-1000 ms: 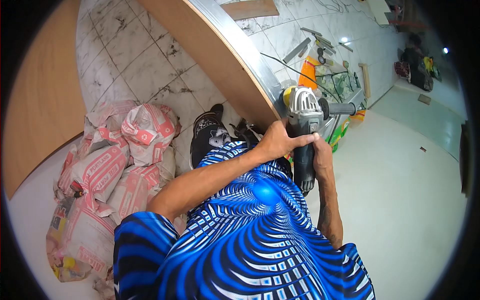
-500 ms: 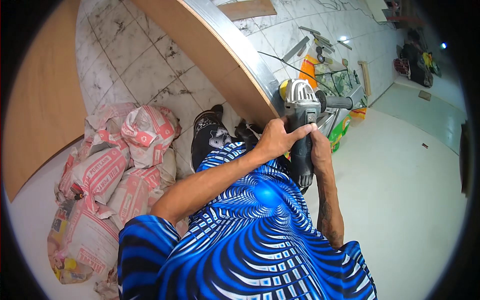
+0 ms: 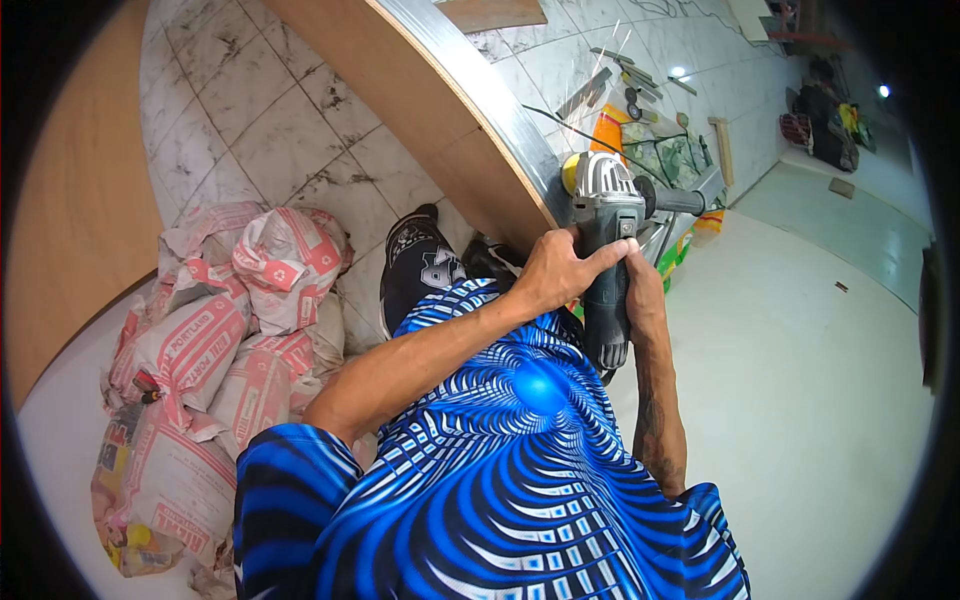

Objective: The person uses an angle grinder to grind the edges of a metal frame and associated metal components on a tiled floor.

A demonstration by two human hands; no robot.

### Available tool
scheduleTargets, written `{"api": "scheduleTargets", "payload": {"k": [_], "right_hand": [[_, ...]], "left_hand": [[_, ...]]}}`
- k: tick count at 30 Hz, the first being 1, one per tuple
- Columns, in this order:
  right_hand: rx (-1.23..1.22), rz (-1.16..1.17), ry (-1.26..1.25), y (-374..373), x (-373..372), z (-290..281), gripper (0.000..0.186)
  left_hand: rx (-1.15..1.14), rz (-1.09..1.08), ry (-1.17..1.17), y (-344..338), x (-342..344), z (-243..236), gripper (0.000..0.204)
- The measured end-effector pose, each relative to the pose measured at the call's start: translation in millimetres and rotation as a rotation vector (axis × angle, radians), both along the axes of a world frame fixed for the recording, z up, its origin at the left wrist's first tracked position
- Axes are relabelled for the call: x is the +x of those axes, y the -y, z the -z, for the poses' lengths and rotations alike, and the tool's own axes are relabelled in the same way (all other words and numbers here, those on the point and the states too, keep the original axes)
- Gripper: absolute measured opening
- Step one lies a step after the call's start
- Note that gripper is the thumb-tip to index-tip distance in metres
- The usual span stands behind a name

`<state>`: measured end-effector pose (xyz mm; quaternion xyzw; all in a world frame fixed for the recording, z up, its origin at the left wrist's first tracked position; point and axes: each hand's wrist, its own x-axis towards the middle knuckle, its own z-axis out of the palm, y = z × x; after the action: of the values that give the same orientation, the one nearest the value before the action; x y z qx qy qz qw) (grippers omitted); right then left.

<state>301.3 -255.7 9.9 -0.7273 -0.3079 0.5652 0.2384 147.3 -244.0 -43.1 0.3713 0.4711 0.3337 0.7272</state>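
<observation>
The angle grinder is lying in front of the person, its long axis running nearly straight away from the body: the rear end is pointing back at the belly, the slotted pale head is pointing forward. The wooden panel is slanting from the upper left down to the tool's left side, and its metal facing is ending just beside the head. The sacks are lying well apart, at the person's left. The left hand is sitting nearer the panel, so the metal is lying ahead of its fingers, crossing the tool's axis at a slant. This hand is gripping the housing from the left, its thumb stretching over the top; the curl of its hidden fingers I cannot tell. The right hand is wrapping the right side, its thumb tip meeting the left one, its other fingers mostly hiding behind the housing. The side handle is jutting rightward, with neither hand holding it. The yellow disc is sitting between head and metal; whether it is touching, I cannot tell. Thin bright sparks are streaking beyond it.
</observation>
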Motion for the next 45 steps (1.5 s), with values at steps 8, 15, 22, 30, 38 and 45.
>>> {"api": "scheduleTargets", "payload": {"k": [8, 15, 22, 30, 38, 45], "right_hand": [[-0.039, 0.007, -0.043, -2.2, -2.0, -6.8, 0.049], [-0.019, 0.043, -0.024, 0.0, 2.0, 1.5, 0.048], [-0.016, 0.037, -0.020, -1.5, -0.6, -2.0, 0.048], [-0.039, 0.046, 0.008, -3.5, -3.8, -7.4, 0.051], [-0.028, 0.078, -0.015, -2.6, -2.6, -3.1, 0.051], [-0.024, 0.053, 0.023, -4.1, -5.3, -8.1, 0.051]], "left_hand": [[-0.002, -0.015, -0.008, 0.7, 2.1, -1.6, 0.065], [0.033, -0.043, -0.007, 2.3, 3.9, 0.7, 0.065], [0.054, -0.037, -0.022, 2.2, 5.4, 3.6, 0.063], [0.020, -0.012, -0.010, -0.3, 4.6, -0.7, 0.063], [0.026, -0.013, -0.023, -0.2, 5.3, 1.4, 0.066], [0.030, -0.016, -0.062, -0.4, 7.4, 5.2, 0.067]]}}
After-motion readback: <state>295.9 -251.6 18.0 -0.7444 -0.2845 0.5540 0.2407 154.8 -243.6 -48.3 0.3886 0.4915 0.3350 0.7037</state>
